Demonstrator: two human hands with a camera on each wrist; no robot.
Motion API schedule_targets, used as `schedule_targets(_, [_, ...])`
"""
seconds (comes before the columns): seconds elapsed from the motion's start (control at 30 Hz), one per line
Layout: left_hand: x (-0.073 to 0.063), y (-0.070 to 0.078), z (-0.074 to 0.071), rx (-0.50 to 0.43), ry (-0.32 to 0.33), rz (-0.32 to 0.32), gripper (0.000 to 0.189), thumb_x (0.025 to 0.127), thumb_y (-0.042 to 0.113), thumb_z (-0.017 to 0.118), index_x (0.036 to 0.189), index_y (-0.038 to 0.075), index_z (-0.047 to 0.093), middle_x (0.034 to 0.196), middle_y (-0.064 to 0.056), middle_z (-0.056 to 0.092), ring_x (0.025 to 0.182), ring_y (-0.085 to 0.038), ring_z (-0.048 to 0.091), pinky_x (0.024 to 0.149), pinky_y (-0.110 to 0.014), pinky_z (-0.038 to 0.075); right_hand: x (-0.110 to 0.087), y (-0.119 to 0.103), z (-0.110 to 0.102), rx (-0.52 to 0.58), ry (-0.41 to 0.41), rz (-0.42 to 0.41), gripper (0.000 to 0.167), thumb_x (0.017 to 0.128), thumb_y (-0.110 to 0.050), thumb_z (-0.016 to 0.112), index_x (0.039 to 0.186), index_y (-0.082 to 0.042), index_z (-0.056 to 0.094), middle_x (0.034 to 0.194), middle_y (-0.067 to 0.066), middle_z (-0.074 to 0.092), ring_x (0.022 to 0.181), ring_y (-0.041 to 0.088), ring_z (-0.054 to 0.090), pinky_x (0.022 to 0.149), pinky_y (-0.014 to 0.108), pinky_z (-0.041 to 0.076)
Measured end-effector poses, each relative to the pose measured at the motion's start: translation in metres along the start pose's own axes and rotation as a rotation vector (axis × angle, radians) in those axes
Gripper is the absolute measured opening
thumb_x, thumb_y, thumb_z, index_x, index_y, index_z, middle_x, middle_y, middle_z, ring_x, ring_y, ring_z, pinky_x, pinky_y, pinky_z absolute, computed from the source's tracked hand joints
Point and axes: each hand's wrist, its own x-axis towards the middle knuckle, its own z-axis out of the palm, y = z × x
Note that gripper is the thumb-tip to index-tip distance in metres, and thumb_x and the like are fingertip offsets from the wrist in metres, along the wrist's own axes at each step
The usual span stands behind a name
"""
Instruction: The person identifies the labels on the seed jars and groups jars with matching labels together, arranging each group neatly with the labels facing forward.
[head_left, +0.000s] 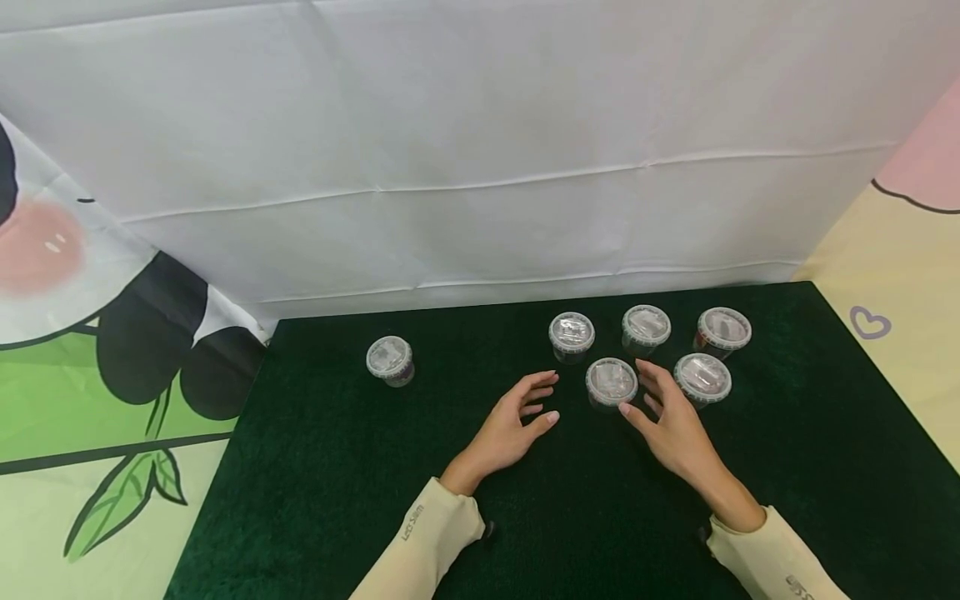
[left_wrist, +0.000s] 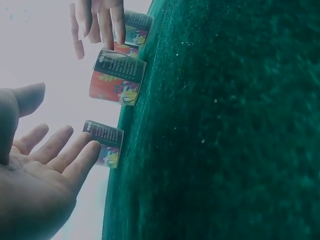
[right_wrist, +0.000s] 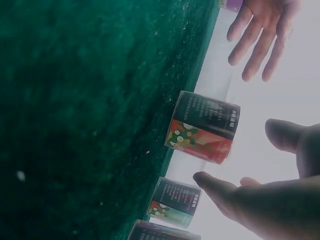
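Between my two hands, nearer the right, stands a small lidded plastic cup (head_left: 611,381). In the right wrist view a cup (right_wrist: 202,127) shows a dark and red printed label. My right hand (head_left: 675,429) is beside the front cup, thumb and fingers spread; whether it touches the cup is unclear. My left hand (head_left: 506,429) hovers to the left with relaxed fingers and holds nothing. Behind the front cup are two lidded cups (head_left: 572,335) (head_left: 646,329). Another cup (head_left: 702,379) sits just right of my right fingers, partly covered by them.
One more cup (head_left: 724,330) stands at the back right. A lone lidded cup (head_left: 390,358) is far to the left on the dark green tablecloth (head_left: 315,500). White cloth (head_left: 450,167) hangs behind the table, with printed cloth (head_left: 900,333) at the sides.
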Motion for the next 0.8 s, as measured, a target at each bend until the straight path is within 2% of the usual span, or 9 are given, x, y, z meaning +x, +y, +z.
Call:
schedule_targets(0.23, [0.003, 0.001, 0.005, 0.004, -0.017, -0.014, 0.06, 0.107, 0.013, 0.063, 0.16, 0.005, 0.037, 0.164, -0.011, 0.044, 0.147, -0.029, 0.048, 0.118, -0.047, 0.046, 0.002, 0.002, 0.0, -0.006, -0.029, 0.014, 0.071, 0.102, -0.004, 0.066, 0.16, 0.007, 0.025, 0.165, 0.035, 0.026, 0.149, 0.054, 0.035, 0.117, 0.062, 0.039])
schedule_targets(0.6, [0.009, 0.003, 0.019, -0.009, -0.046, -0.029, 0.066, 0.107, 0.014, 0.064, 0.163, 0.007, 0.031, 0.168, -0.01, 0.037, 0.151, -0.029, 0.043, 0.119, -0.045, 0.045, 0.004, 0.008, 0.006, -0.012, -0.007, -0.032, 0.067, 0.101, 0.0, 0.067, 0.156, 0.011, 0.03, 0.161, 0.037, 0.032, 0.145, 0.056, 0.04, 0.113, 0.061, 0.043])
schedule_targets(0.8, [0.013, 0.005, 0.026, -0.012, -0.056, -0.046, 0.069, 0.106, 0.015, 0.065, 0.164, 0.008, 0.029, 0.17, -0.009, 0.033, 0.153, -0.03, 0.04, 0.119, -0.041, 0.044, 0.005, 0.009, 0.008, -0.013, -0.023, -0.03, 0.067, 0.102, -0.001, 0.066, 0.156, 0.01, 0.029, 0.161, 0.037, 0.032, 0.144, 0.057, 0.04, 0.112, 0.061, 0.044])
